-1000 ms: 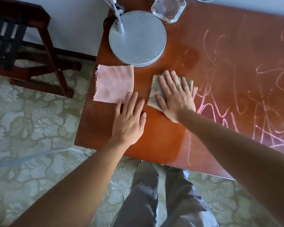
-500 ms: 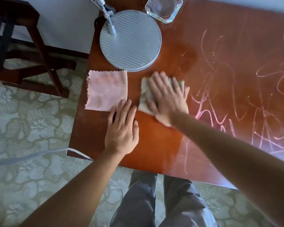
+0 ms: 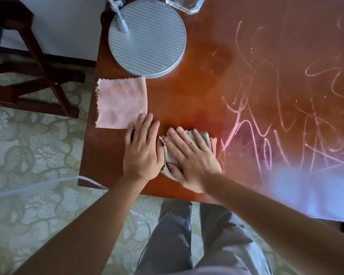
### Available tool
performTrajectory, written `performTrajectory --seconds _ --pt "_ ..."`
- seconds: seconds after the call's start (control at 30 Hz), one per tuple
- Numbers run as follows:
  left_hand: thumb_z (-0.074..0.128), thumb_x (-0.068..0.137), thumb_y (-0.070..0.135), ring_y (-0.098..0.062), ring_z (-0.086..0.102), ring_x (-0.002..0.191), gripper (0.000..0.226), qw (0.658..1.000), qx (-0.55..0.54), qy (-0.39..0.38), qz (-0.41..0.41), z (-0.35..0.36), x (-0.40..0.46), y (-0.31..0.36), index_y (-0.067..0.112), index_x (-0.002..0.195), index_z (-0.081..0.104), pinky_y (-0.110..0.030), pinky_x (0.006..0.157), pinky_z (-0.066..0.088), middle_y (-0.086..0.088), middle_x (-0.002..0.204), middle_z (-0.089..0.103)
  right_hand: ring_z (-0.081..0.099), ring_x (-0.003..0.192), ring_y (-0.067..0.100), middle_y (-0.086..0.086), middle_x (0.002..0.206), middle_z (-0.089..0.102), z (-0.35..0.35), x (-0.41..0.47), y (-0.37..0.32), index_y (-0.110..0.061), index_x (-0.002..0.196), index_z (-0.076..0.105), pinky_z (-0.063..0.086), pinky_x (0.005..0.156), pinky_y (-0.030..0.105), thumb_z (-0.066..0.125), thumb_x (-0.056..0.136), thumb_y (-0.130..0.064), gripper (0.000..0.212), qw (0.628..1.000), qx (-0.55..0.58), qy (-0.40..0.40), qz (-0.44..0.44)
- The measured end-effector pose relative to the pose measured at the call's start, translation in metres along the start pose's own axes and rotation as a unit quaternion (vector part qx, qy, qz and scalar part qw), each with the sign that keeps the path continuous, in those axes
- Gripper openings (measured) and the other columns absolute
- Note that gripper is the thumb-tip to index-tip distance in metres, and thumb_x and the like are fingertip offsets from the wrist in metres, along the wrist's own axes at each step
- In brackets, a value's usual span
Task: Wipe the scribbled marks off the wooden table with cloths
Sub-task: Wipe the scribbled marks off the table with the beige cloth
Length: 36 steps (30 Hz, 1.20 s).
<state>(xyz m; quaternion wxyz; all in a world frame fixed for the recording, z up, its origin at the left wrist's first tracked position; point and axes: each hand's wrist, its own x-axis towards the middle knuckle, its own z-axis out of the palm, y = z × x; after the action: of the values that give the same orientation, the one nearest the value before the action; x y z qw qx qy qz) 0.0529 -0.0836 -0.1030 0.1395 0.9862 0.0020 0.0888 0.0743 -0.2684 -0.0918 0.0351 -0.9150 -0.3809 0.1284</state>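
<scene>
A reddish wooden table (image 3: 197,92) carries pink scribbled marks (image 3: 266,132) over its right half. My right hand (image 3: 189,157) lies flat with spread fingers on a folded grey-green cloth (image 3: 202,135) near the front edge, just left of the marks. My left hand (image 3: 143,147) rests flat on the table beside it, fingertips touching the lower right corner of a pink cloth (image 3: 121,104) that lies spread out on the table's left part.
A round ribbed silver lamp base (image 3: 149,38) stands behind the cloths, a clear glass dish (image 3: 184,3) beyond it. A dark wooden chair (image 3: 34,62) stands on the patterned carpet left of the table. A white cable (image 3: 38,187) runs over the carpet.
My right hand has slid the grey-green cloth toward the table's front edge, up against my left hand. The left hand stays flat by the pink cloth.
</scene>
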Motion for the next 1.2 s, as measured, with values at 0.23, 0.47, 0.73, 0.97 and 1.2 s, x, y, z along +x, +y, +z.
performTrajectory --seconds 0.23,0.47,0.73,0.97,1.2 --pt "0.045 0.098 0.022 -0.028 0.031 0.152 0.045 1.000 0.010 0.011 -0.008 0.003 0.000 0.001 0.005 0.139 0.057 -0.053 0.124 0.022 -0.015 0.156 0.046 -0.006 0.158 0.023 0.003 0.172 0.001 -0.041 0.084 0.094 -0.022 0.165 0.007 -0.002 0.127 0.050 0.012 0.105 -0.056 0.069 0.987 -0.009 0.022 0.157" --pt "0.043 0.099 0.024 -0.029 0.034 0.151 0.044 0.999 0.048 -0.002 -0.018 -0.002 0.002 0.014 0.004 0.134 0.060 -0.057 0.118 0.026 -0.013 0.154 0.049 0.003 0.159 0.025 0.006 0.171 0.009 0.004 -0.042 0.007 -0.017 0.164 0.015 0.008 0.126 0.054 0.026 0.105 -0.052 0.069 0.994 0.022 0.029 0.104" --pt "0.043 0.103 0.032 -0.029 0.030 0.152 0.049 0.999 0.022 -0.023 0.006 0.007 -0.009 0.029 0.008 0.145 0.051 -0.052 0.123 0.020 -0.013 0.161 0.039 -0.001 0.158 0.023 0.004 0.172 0.005 -0.006 -0.026 0.074 -0.022 0.165 0.009 -0.001 0.127 0.050 0.019 0.105 -0.055 0.069 0.991 -0.009 0.025 0.132" --pt "0.045 0.102 0.032 -0.029 0.030 0.152 0.048 1.000 0.023 -0.014 0.009 0.009 -0.009 0.028 0.009 0.145 0.050 -0.051 0.123 0.019 -0.013 0.160 0.040 0.001 0.158 0.027 0.006 0.171 0.008 -0.008 -0.014 0.055 -0.019 0.164 0.012 0.004 0.127 0.053 0.021 0.105 -0.052 0.068 0.976 0.037 0.069 0.205" --pt "0.041 0.103 0.034 -0.029 0.027 0.153 0.051 0.998 0.036 -0.049 0.001 0.005 -0.008 0.032 0.009 0.147 0.047 -0.052 0.121 0.018 -0.013 0.162 0.036 0.005 0.158 0.024 0.004 0.170 0.007 0.022 -0.084 -0.012 -0.020 0.164 0.014 0.004 0.127 0.051 0.028 0.105 -0.052 0.069 0.997 0.031 0.023 0.074"
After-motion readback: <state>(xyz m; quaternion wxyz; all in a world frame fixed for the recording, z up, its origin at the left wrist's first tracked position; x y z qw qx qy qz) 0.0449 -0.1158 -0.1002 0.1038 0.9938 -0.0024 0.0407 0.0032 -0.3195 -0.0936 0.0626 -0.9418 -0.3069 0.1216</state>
